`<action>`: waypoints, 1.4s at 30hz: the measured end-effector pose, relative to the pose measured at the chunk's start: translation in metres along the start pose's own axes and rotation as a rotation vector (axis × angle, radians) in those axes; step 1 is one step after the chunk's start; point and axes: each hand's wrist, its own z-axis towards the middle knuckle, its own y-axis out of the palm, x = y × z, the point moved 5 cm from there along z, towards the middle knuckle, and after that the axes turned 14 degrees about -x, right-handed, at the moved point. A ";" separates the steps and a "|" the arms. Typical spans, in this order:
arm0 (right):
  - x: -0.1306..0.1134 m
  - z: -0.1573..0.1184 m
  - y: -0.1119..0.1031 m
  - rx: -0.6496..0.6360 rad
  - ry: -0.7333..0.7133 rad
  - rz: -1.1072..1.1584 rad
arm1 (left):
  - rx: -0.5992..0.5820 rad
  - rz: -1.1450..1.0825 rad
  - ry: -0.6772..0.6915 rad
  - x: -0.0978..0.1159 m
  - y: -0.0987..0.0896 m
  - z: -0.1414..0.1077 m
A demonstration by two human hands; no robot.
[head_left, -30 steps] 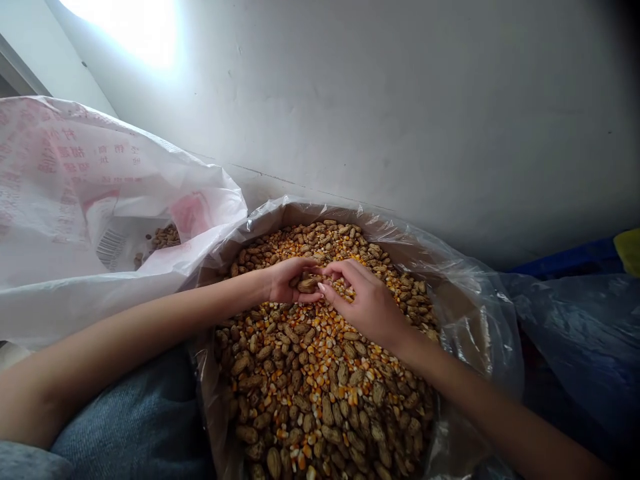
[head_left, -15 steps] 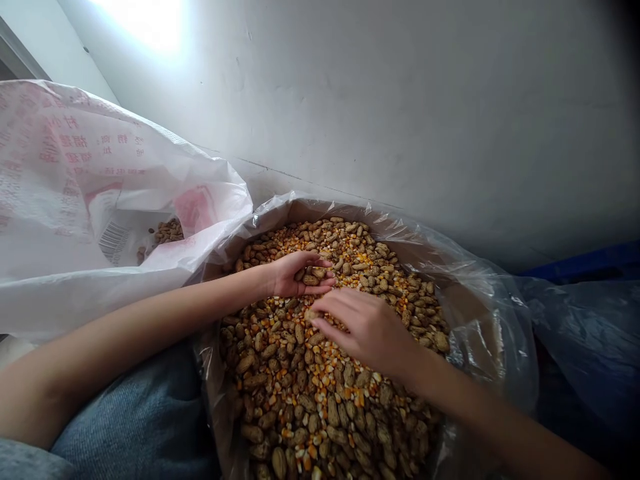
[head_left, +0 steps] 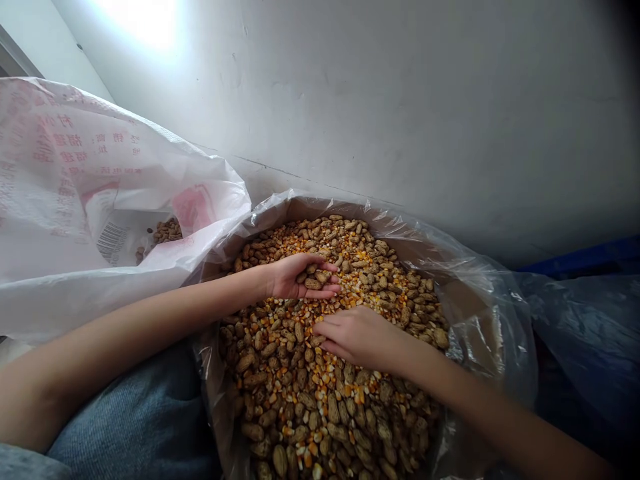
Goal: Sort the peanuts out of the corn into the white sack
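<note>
The person's left hand [head_left: 285, 277] lies palm up above the pile, fingers loosely extended and apart, with a few unshelled peanuts [head_left: 313, 283] resting in the cupped palm. The right hand [head_left: 363, 337] is palm down, lower and just beside it, its fingertips on the pile next to a single peanut [head_left: 318, 341]; whether that grip is clamped on the peanut, one cannot tell. Below both hands, peanuts in their shells mix with yellow and orange corn kernels [head_left: 307, 459], filling a brown-walled container [head_left: 415, 257] lined with clear plastic [head_left: 500, 327]. To the left stands an open white sack [head_left: 30, 257] with reddish print, more peanuts [head_left: 168, 230] visible inside. A pale wall [head_left: 400, 100] rises behind, and a denim-clad leg [head_left: 135, 427] is beside the container.
</note>
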 end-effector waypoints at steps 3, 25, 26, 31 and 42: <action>0.006 -0.010 -0.026 0.200 0.061 0.183 | 0.018 0.015 -0.005 -0.002 0.000 0.001; 0.012 -0.021 -0.044 0.410 0.212 0.166 | 0.035 0.012 -0.016 -0.005 0.000 0.005; 0.019 -0.026 -0.046 0.402 0.275 0.191 | 0.033 0.007 -0.031 -0.006 0.001 0.004; 0.044 -0.037 -0.012 -0.133 0.416 0.251 | 0.002 0.017 -0.037 -0.007 0.002 0.004; 0.026 -0.018 0.004 -0.319 0.439 -0.069 | 0.058 0.041 -0.024 -0.006 -0.006 0.006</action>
